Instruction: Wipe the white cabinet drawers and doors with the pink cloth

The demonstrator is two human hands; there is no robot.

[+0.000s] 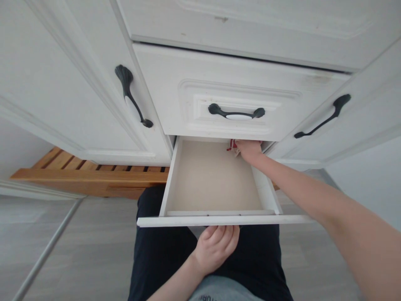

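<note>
A white drawer [216,220] is pulled out over my lap. My left hand [217,246] is closed at the outer side of its front panel, fingers curled round the handle, which is almost wholly hidden by them and the panel. Deep inside, at the back right corner, my right hand [249,149] is closed on a small red and cream cloth item [233,147]. Part of that item lies against the drawer bottom [213,179]; its exact kind is hard to make out. Nothing else shows on the visible drawer bottom.
Above sits a shut drawer [169,92] with a dark handle [236,112]. Cabinet doors with dark handles [133,98] [324,118] flank it. A slatted wooden bench [94,177] runs beneath at left. My legs [153,255] are under the pulled-out drawer.
</note>
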